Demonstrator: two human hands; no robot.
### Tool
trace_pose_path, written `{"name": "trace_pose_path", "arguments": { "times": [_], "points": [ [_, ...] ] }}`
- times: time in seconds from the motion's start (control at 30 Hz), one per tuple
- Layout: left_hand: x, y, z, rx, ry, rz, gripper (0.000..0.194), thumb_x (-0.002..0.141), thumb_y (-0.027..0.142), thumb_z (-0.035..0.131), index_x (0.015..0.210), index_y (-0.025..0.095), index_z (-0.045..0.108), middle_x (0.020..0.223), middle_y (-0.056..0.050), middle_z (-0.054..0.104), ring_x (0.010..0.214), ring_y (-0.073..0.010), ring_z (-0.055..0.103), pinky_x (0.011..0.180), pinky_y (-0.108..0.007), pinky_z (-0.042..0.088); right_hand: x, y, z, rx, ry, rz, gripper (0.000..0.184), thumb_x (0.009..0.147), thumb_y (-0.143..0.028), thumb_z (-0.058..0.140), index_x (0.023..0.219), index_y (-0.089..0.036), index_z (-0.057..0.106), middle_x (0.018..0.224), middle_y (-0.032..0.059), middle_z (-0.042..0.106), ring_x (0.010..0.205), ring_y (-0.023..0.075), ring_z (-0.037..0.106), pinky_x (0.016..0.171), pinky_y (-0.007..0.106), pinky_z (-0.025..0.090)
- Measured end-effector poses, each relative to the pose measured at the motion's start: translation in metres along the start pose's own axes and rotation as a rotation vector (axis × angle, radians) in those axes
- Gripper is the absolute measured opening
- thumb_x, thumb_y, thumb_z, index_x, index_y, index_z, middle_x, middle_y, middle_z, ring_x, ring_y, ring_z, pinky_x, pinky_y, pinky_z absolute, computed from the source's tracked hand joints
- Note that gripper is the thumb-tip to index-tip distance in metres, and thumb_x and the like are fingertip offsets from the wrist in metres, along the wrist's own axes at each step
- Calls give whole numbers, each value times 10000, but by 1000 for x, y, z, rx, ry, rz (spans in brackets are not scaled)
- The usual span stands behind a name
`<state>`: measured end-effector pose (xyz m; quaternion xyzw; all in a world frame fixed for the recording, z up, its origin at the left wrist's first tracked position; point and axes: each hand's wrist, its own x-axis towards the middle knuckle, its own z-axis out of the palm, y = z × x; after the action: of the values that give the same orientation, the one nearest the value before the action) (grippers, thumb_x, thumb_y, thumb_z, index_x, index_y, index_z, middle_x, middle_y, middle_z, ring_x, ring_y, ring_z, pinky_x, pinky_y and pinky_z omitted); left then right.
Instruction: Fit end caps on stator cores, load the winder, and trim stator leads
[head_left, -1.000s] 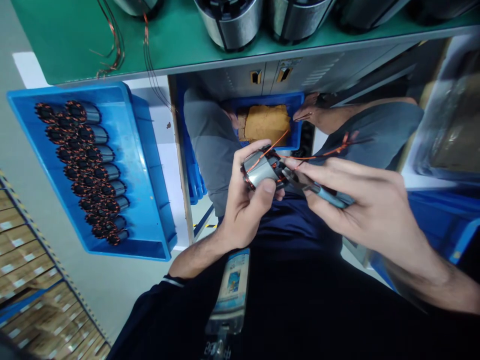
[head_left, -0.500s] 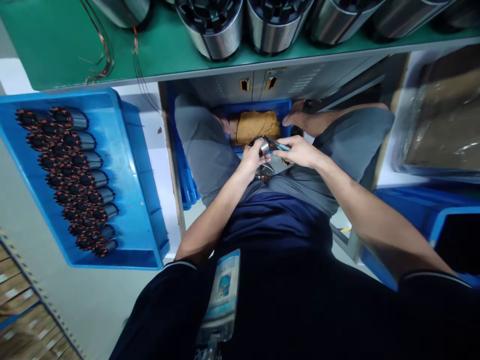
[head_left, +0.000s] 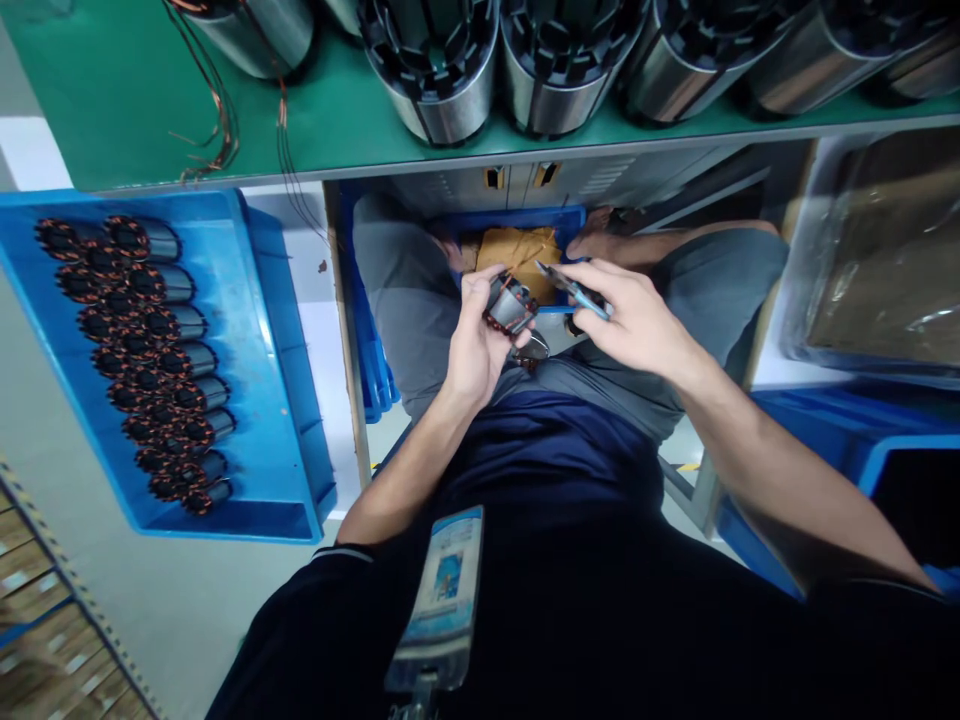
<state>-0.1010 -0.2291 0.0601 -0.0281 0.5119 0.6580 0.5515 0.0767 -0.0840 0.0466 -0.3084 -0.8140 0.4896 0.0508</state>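
Note:
My left hand [head_left: 480, 335] is closed around a motor stator [head_left: 511, 306], a short steel cylinder with dark ends and copper windings, tilted over my lap. Copper lead wires [head_left: 517, 258] stick up from its far end. In my right hand [head_left: 628, 310] is a pair of pliers or cutters [head_left: 576, 292] with light blue handles, its jaws pointing left towards the stator and apart from it. Beyond the stator, between my feet, a blue bin [head_left: 579, 222] holds a yellow-brown piece of card or paper [head_left: 491, 248].
Larger stators [head_left: 439, 115] stand along the green bench top [head_left: 112, 125], with wires hanging over its edge. To the left, a blue tray [head_left: 266, 400] holds many small stators [head_left: 161, 370]. At right are a plastic-wrapped brown stack [head_left: 900, 250] and another blue bin [head_left: 832, 430].
Both hands have risen nearer the camera. The stator has turned so that its side and lead wires show. My right hand with the tool has shifted slightly right.

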Motion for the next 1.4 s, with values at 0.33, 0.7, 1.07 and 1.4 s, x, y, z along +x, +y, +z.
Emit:
{"name": "trace_pose_path", "arguments": {
  "times": [0.33, 0.7, 1.07, 1.4],
  "points": [
    [-74, 39, 30, 67, -133, 136, 269, 1119, 583, 785, 1207, 329, 766, 1203, -47, 769, 1000, -228, 763, 843, -347, 663, -56, -72, -24, -326, 197, -307, 764, 1059, -247, 702, 1794, -423, 588, 1237, 133, 718, 1098, 405, 719, 1026, 615, 610],
    [-90, 34, 31, 111, -163, 177, 224, 1133, 538, 787, 1241, 347, 743, 1288, -52, 756, 1191, -261, 746, 1055, -403, 662, -66, -90, -17, -266, 282, -356, 844, 1026, -152, 713, 1792, -489, 605, 1077, 69, 729, 926, 303, 737, 882, 492, 646],
    [-91, 36, 38, 7, -168, 88, 177, 1142, 484, 771, 1124, 319, 711, 1272, -32, 747, 1210, -254, 725, 1182, -447, 650, -68, -97, -15, -162, 239, -227, 668, 1062, -176, 714, 1692, -395, 755, 1050, 58, 796, 865, 257, 784, 898, 424, 716],
    [-71, 22, 29, -48, -69, -40, 167, 1108, 449, 775, 1140, 305, 695, 1124, -36, 692, 901, -189, 654, 701, -291, 591, -48, -67, -4, -7, 130, -204, 634, 1030, -124, 706, 1628, -308, 811, 1538, -4, 865, 1272, 285, 907, 1161, 389, 730]
  ]
}}
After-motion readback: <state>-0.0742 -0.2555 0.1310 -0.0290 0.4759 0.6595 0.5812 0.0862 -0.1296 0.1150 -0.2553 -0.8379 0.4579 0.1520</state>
